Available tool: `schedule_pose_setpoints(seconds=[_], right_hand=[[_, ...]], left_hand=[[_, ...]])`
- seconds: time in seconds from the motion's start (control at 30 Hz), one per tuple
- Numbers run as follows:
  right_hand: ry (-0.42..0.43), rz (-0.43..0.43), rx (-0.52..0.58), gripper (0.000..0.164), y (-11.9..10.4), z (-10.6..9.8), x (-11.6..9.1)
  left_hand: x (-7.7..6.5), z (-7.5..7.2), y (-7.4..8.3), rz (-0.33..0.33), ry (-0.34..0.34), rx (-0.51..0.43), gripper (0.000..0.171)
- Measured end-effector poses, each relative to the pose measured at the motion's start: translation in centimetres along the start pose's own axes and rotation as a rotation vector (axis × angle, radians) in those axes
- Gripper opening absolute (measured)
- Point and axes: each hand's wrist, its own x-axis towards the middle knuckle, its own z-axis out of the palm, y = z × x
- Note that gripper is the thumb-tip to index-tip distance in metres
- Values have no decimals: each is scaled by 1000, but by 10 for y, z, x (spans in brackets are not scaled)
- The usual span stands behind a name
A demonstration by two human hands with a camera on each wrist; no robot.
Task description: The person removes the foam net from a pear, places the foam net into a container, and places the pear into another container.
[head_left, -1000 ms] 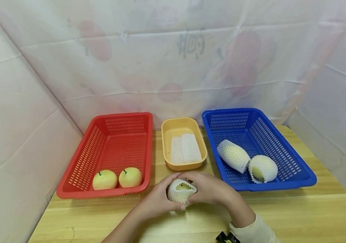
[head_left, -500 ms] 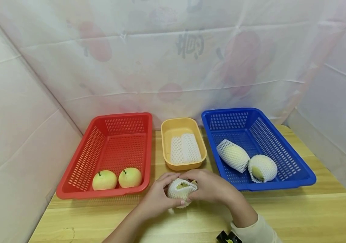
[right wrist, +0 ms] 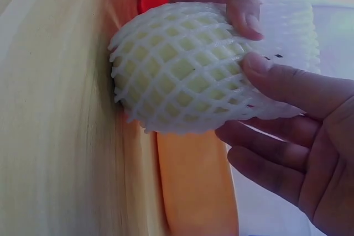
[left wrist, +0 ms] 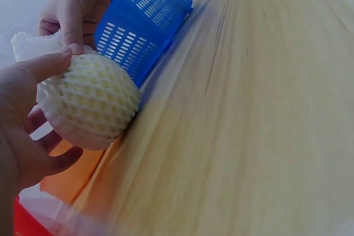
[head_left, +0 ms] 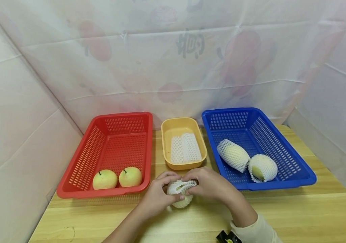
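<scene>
A pale yellow pear in a white foam net sleeve [head_left: 182, 203] stands on the wooden table at the front middle. My left hand [head_left: 157, 197] grips it from the left, its thumb lying across the near side. From the right, my right hand [head_left: 210, 185] pinches the upper end of the sleeve between thumb and fingers. In the right wrist view the netting [right wrist: 177, 70] covers the pear's lower part, and the loose sleeve end [right wrist: 287, 31] extends past the fruit. The pear's top is hidden in the head view.
Two bare pears [head_left: 104, 179] lie in the red basket [head_left: 149, 148] at left. Flat foam sleeves [head_left: 186, 148] lie in the yellow tray [head_left: 164, 135] behind my hands. Two net-covered pears [head_left: 262, 168] lie in the blue basket [head_left: 297, 172] at right. A fabric wall [head_left: 160, 67] closes the back.
The sleeve's upper opening, wide enough before to show the pear's top, is now drawn up and narrowed. My right fingers have moved slightly upward with its edge. The baskets and tray stay put.
</scene>
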Motion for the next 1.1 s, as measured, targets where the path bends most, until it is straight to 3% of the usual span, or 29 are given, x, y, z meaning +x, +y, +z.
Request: schedule_pose_setpoints(seconds=[0.2, 0.43, 0.67, 0.93, 1.1], right_hand=[[28, -39, 3, 17, 1, -1, 2], [67, -13, 0, 11, 1, -1, 2], [31, 7, 48, 15, 2, -2, 1], [-78, 117, 111, 45, 3, 2, -4], [-55, 105, 73, 34, 2, 3, -1]], left_hand=[[1, 0, -2, 4, 26, -7, 50], [1, -1, -5, -4, -60, 76, 83], [2, 0, -8, 35, -55, 3, 62], [0, 2, -3, 30, -6, -41, 51], [1, 2, -1, 17, 62, -37, 41]])
